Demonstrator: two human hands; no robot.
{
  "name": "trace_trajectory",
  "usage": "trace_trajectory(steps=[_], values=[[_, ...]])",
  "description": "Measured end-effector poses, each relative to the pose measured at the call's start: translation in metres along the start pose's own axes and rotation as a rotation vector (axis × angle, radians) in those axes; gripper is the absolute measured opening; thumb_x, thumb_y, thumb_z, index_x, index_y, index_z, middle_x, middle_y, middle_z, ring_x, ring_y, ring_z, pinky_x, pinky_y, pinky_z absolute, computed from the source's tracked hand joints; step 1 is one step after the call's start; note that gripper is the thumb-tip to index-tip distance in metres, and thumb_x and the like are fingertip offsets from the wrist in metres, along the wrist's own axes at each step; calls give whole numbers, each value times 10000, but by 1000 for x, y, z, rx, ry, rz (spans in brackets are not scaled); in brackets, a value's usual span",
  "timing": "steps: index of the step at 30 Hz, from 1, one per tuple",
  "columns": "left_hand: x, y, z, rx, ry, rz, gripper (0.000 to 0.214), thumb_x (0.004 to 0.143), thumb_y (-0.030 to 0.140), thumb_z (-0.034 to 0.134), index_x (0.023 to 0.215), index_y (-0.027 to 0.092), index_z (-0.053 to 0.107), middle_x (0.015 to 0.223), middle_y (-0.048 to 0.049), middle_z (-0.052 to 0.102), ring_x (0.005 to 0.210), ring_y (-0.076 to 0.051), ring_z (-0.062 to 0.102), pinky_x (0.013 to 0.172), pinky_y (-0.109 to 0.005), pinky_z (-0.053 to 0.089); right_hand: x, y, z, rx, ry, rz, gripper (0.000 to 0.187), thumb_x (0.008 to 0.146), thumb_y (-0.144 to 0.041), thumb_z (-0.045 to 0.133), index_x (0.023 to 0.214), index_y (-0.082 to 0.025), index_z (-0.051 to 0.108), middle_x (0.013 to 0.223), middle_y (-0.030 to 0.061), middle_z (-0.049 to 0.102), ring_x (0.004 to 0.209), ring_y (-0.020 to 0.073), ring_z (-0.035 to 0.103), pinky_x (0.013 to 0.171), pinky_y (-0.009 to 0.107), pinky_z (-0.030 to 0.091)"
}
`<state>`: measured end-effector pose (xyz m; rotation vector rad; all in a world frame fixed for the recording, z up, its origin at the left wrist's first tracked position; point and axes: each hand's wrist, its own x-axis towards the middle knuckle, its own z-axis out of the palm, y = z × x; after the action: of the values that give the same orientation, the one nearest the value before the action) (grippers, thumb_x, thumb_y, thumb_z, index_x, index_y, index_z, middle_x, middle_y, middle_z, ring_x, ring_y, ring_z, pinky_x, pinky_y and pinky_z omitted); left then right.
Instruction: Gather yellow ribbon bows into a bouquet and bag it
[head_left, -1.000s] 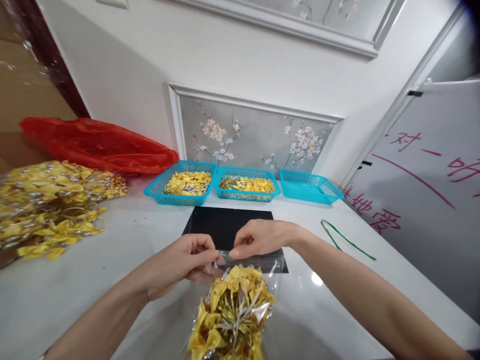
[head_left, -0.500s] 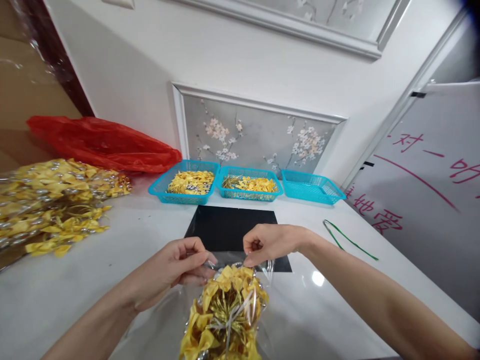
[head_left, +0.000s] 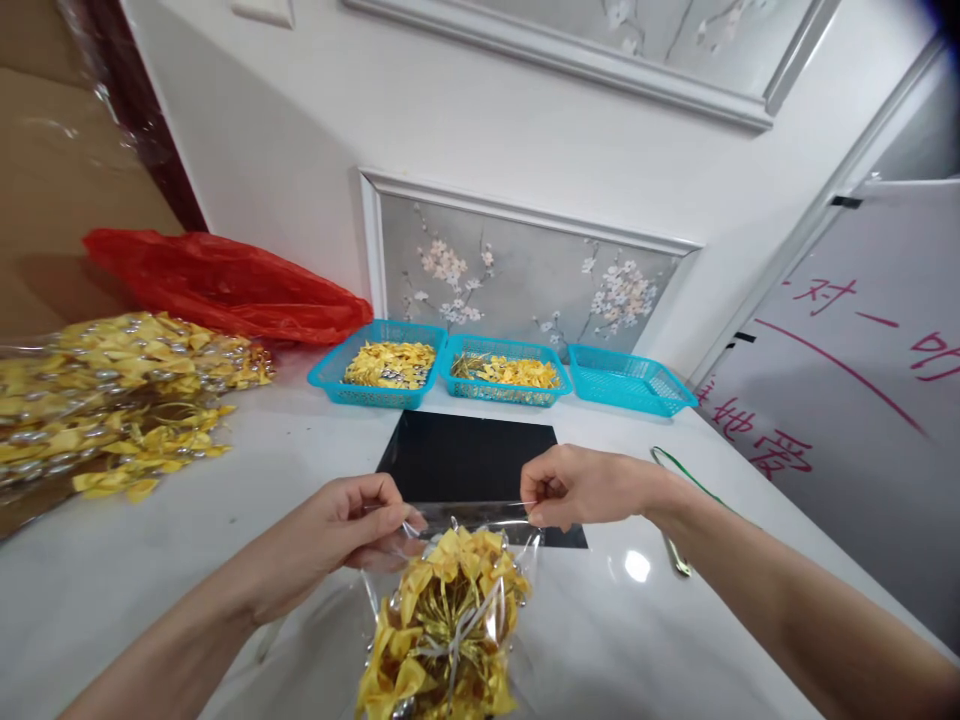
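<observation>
left hand (head_left: 349, 522) is pinching the top edge of a clear plastic bag (head_left: 493, 612) on one side, right hand (head_left: 589, 487) grips it on the other. yellow bow bundle (head_left: 409, 630) is inside, on the near side of the black mat (head_left: 465, 460); can't tell if it's touching the counter (head_left: 607, 645) tbh.

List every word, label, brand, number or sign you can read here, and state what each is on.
"对一": red handwriting, upper line, on the white board at right.
"她爱": red handwriting, lower line, same board.
Not readable: the upper line's last character, cut off by the picture edge, and a partial one before "她".
I see no lettering on the clear bag.
</observation>
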<state>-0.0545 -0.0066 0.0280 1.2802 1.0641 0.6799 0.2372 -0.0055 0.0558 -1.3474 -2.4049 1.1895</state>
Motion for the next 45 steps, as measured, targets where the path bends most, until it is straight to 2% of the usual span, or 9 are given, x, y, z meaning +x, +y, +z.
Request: trace_trajectory(steps=[8,13,17,20,26,33,38,42,45], values=[[-7,6,8,3,-135,14,231,767,393,658,693,185,592,743,-29,683,715,-165,656,648,-287,509,0,-31,3,-152,107,-123,224,792,-350,636,939,-181,634,834,11,635,715,109,569,616,208,425],[-12,8,12,-25,-174,-1,247,794,404,633,698,186,568,736,-23,670,749,-183,665,678,-305,512,33,-57,39,-269,179,-224,193,837,-306,567,690,-190,609,612,-44,543,567,72,442,510,214,278],[-26,-2,0,-112,-48,11,306,867,475,499,863,193,619,978,-81,674,880,-225,656,768,-359,504,41,-56,53,-188,157,-216,142,815,-225,573,681,-189,604,619,-60,552,567,54,439,518,197,281],[-39,-19,-6,-148,35,81,232,834,392,593,994,225,612,1027,-68,660,973,-223,609,877,-369,454,39,-51,54,-135,155,-176,143,819,-235,564,692,-192,615,614,-66,558,557,50,436,511,186,294],[-43,-47,23,-227,81,74,107,773,289,683,827,199,661,810,1,621,782,-131,558,728,-237,419,39,-47,58,-118,179,-124,151,820,-224,567,681,-190,618,580,-69,550,533,53,431,502,192,298],[-36,-54,50,-665,288,-69,166,740,305,717,846,177,722,874,-42,682,823,-158,601,765,-267,463,27,-48,72,-304,486,-265,201,855,-171,581,1050,-217,596,987,19,624,895,159,555,765,294,414],[-33,-58,50,-747,345,-92,173,728,287,730,844,159,733,944,-64,703,871,-150,587,746,-230,476,27,-54,84,-440,618,-410,175,919,-125,475,965,-197,628,956,30,629,889,170,553,805,335,411],[-33,-58,51,-749,349,-56,126,750,287,710,812,179,718,928,-41,704,879,-155,605,760,-242,491,33,-46,74,-353,549,-309,263,870,-179,570,1130,-223,587,1042,32,623,947,176,559,835,333,419],[-35,-55,52,-773,303,-43,122,781,300,677,815,185,700,900,-39,709,861,-170,636,766,-267,501,38,-35,59,-133,280,-107,235,827,-260,609,1059,-219,622,870,1,647,750,127,570,660,250,438]])
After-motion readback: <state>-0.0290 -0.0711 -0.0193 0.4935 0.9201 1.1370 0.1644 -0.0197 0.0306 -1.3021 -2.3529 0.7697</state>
